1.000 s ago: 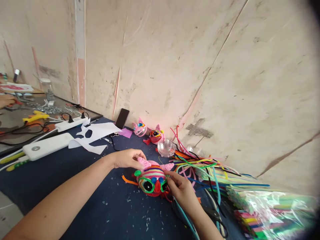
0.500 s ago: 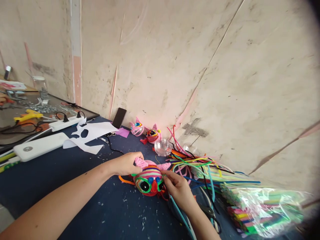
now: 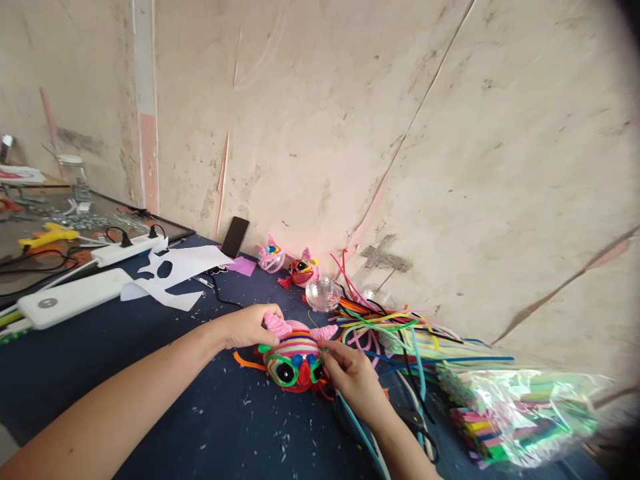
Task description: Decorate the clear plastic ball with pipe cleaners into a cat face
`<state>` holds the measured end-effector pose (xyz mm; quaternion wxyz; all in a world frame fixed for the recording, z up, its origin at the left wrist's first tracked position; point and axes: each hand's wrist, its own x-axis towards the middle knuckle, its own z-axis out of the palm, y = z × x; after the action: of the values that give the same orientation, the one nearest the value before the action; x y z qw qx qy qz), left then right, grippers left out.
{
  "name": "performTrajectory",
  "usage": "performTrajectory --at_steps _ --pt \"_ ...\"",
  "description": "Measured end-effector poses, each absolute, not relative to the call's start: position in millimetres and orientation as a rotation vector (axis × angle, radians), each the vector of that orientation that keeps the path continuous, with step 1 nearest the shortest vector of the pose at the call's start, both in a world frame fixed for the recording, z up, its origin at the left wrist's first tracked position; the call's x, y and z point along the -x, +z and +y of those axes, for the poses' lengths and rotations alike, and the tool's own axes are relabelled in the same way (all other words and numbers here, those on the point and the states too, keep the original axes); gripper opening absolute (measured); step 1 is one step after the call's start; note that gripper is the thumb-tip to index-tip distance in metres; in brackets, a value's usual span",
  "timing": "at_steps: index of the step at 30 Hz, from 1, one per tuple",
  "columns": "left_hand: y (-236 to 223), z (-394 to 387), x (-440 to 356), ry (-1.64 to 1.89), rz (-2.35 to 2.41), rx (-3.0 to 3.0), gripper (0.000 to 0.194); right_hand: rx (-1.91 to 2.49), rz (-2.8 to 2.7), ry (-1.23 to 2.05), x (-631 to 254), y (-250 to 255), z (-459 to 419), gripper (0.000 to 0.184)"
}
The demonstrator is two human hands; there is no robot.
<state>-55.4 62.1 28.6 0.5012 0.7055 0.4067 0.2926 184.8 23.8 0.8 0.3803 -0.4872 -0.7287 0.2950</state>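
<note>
A striped pipe-cleaner animal head [image 3: 299,346] sits low over the dark blue table, with pink ears, green-rimmed black eyes and a red nose. My left hand [image 3: 254,326] grips its left side by the pink ear, thumb in front and fingers behind. On the other side, my right hand [image 3: 352,373] pinches at the edge beside the right eye, below the other ear. Whatever small piece lies between those fingertips is hidden. An orange pipe cleaner [image 3: 249,362] sticks out at the head's left.
Behind stand two smaller pink animal heads [image 3: 271,257] and a clear plastic bowl [image 3: 323,294]. Loose pipe cleaners [image 3: 400,327], scissors [image 3: 414,421] and a plastic bag of pipe cleaners [image 3: 530,413] lie right. Leftward are cut white paper [image 3: 193,257], a phone [image 3: 235,237] and a power strip [image 3: 129,249].
The whole view has shifted slightly, so things appear a little further left. Both hands keep their places on the animal head; the right fingers have moved only slightly.
</note>
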Motion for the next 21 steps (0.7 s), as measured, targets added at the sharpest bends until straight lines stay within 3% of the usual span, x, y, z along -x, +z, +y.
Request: performTrajectory --at_steps 21 --pt "24 66 61 0.65 0.753 -1.531 0.038 1.263 -1.853 0.806 -190 -8 30 0.036"
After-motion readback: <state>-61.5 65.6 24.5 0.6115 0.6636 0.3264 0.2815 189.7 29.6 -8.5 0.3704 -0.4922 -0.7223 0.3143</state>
